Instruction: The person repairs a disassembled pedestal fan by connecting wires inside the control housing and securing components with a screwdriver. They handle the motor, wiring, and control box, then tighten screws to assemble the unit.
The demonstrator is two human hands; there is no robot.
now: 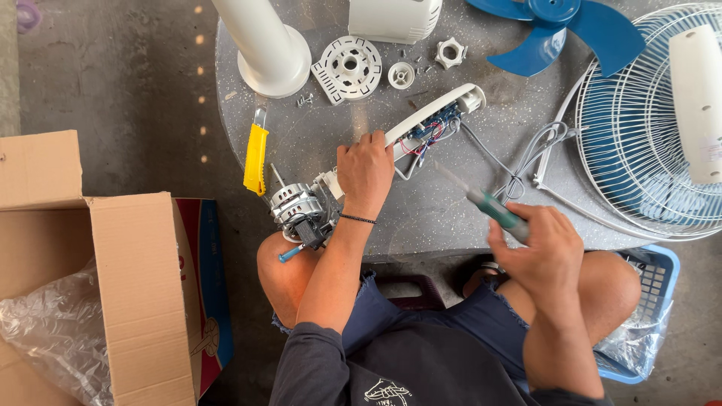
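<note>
Grey floor: rough concrete lies under everything, and a person sits low at the near edge with bare knees against a round, speckled grey table (331,143).
Near left: an open brown cardboard box (128,301) stands on the floor with clear plastic wrap beside it.
Near right: a blue plastic basket (658,274) sits by the knee, partly hidden.
Right hand: the right hand (545,256) is clenched around a green-handled screwdriver (489,204), held above the table edge and apart from the housing.
Screwdriver axis: its long axis runs diagonally, the metal tip pointing up and left toward the wiring.
Left hand: the left hand (365,171) is grasping the white control housing (432,119) at its lower end, a dark band on the wrist.
Housing place: it lies on the table near the middle, between the motor and the grille.
Housing axis: long and slim, it slants from lower left to upper right.
Housing look: white plastic shell, opened on its near side, showing a blue circuit board with red and blue wires; a grey cable trails off to the right.
Motor: a silver fan motor (297,207) with its shaft sits at the table's near edge, just beside the left hand.
Middle: a yellow utility knife (256,158) lies left of the motor.
Far: a white pole base (267,45), a round white slotted disc (347,68), small nuts and screws, a blue fan blade (560,26) and a white wire grille (647,128).
</note>
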